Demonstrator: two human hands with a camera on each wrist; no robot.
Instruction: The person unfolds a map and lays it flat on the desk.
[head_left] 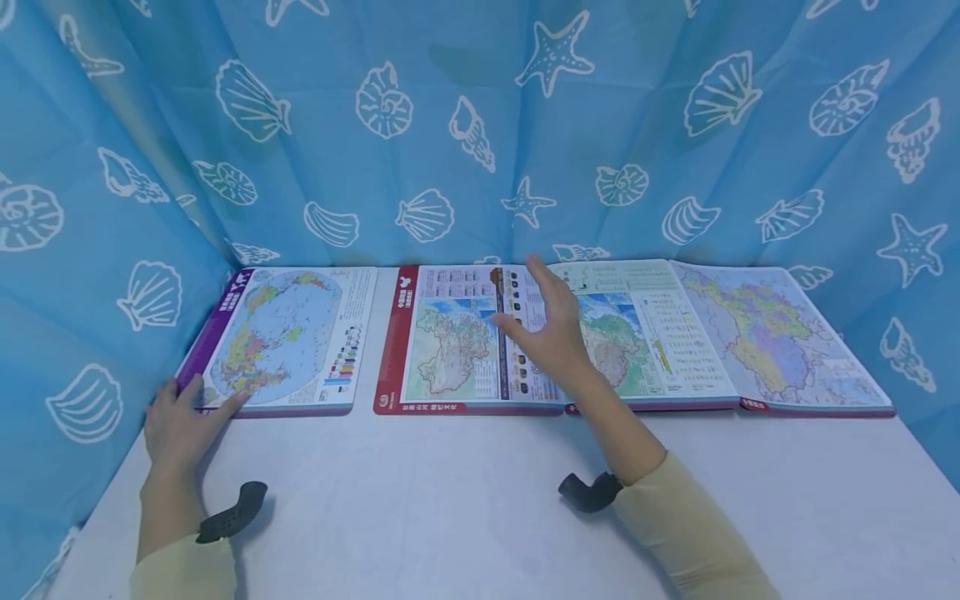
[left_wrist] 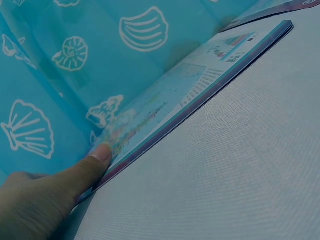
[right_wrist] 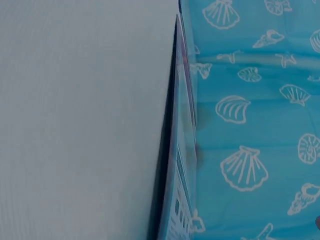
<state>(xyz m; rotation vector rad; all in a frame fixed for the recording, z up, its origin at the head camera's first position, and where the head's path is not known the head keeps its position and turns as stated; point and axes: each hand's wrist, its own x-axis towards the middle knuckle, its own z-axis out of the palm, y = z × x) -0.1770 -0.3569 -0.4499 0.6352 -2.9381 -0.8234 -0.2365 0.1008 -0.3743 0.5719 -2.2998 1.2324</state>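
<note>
Purple-edged map (head_left: 281, 333) partly under relaxed left hand (head_left: 180, 427), red-edged map (head_left: 450, 346) below spread, empty right hand (head_left: 557, 340).

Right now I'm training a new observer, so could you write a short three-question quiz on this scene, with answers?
1. Which hand touches the purple-bordered rectangular world map?
2. True or false: in the head view, the rectangular map with a red left border lies right of the world map.
3. The blue fabric backdrop shows: A) leaves, B) white seashells, C) stars and moons?

Key: 1. Left hand; 2. True; 3. B.
</note>
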